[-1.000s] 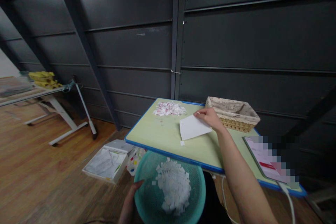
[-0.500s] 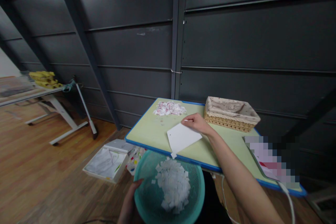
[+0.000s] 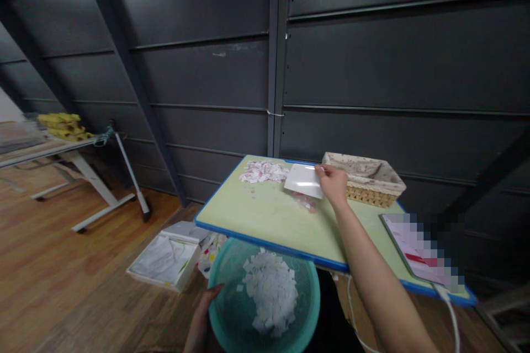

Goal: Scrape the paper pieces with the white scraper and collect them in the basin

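My right hand point(image 3: 333, 179) pinches the edge of a glossy white card point(image 3: 303, 178), held over the table between a paper pile and a woven basket. Under the card lies something pinkish and clear point(image 3: 305, 202), too blurred to name. The pile of small white paper pieces point(image 3: 263, 171) with reddish marks sits at the table's far left. My left hand point(image 3: 206, 309) grips the left rim of a teal plastic colander point(image 3: 226, 314), thumb over the edge and fingers hidden. Inside the colander is a heap of small white square pieces point(image 3: 271, 292).
The pale green table point(image 3: 248, 212) has a blue edge above the colander. The cloth-lined woven basket point(image 3: 368, 193) stands at the back right, and a tablet point(image 3: 414, 253), partly blurred out, lies at the right. An open white box point(image 3: 165, 262) is on the floor at left.
My right hand has moved the card up and away from the table's front edge, toward the back. A white piece below the card's corner is gone from there. My left hand stays on the colander.
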The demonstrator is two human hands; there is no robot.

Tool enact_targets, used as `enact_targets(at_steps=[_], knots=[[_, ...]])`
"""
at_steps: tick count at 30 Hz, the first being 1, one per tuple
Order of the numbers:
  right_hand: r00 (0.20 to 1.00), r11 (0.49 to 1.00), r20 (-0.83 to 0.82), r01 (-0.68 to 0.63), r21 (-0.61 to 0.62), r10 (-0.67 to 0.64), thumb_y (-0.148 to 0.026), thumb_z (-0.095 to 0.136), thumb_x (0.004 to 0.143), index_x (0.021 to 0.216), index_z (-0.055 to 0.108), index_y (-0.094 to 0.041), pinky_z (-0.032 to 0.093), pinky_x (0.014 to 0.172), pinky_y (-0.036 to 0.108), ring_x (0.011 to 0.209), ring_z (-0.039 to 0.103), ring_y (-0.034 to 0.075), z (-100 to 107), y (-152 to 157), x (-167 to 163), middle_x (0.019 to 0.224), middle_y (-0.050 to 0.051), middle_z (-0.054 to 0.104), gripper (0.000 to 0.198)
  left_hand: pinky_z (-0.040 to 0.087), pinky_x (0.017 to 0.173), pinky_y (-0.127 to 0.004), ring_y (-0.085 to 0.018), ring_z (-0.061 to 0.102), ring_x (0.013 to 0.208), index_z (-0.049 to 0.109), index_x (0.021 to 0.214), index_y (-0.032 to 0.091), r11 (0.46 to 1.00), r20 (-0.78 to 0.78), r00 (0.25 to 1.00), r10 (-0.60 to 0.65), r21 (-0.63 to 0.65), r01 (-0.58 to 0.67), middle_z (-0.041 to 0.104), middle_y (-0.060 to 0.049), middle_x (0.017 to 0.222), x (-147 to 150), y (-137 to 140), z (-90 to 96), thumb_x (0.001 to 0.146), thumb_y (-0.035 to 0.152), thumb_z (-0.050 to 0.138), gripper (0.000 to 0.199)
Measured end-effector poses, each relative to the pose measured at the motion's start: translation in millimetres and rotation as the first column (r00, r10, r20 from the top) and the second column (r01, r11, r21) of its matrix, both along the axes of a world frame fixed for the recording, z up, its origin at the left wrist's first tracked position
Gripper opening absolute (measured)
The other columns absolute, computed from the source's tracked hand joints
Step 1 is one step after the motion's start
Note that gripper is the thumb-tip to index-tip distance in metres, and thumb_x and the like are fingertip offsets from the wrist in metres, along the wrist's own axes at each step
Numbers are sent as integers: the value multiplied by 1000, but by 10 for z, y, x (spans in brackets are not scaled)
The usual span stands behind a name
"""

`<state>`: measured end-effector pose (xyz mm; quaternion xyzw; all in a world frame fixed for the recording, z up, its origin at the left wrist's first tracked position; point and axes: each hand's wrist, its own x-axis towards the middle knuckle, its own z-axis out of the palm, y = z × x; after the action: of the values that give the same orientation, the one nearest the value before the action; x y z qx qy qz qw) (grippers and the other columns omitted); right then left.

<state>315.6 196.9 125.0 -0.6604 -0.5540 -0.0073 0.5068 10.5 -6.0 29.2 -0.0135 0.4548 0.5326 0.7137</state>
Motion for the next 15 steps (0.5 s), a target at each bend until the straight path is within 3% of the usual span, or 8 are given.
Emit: enact_targets(at_steps=[8, 12, 15], knots=[[960, 992, 279, 63, -108, -30, -34, 40, 87, 93, 75, -16, 39, 65, 29, 76, 65, 24, 21, -88, -110, 87, 13, 74, 40, 50, 89, -50, -35, 73, 87, 43, 138, 8, 1000, -66, 998, -16, -19, 14, 80, -12, 79, -16, 5, 30, 73, 21, 68, 71], [971, 994, 236, 46, -99, -21, -34, 41, 86, 91, 75, -16, 39, 66, 29, 76, 65, 24, 37, -83, -99, 85, 12, 74, 39, 51, 88, -51, -36, 72, 88, 50, 133, 9, 997, -68, 996, -51, -66, 47, 80, -12, 81, -25, 15, 39, 72, 24, 67, 65], [992, 996, 100, -70, -57, 75, -39, 44, 85, 96, 73, -14, 41, 65, 28, 74, 64, 22, 42, -92, -160, 83, 12, 73, 40, 51, 89, -52, -37, 72, 89, 51, 132, 6, 997, -30, 998, -53, -59, 51, 80, -13, 80, -3, 7, 59, 73, 26, 66, 64]])
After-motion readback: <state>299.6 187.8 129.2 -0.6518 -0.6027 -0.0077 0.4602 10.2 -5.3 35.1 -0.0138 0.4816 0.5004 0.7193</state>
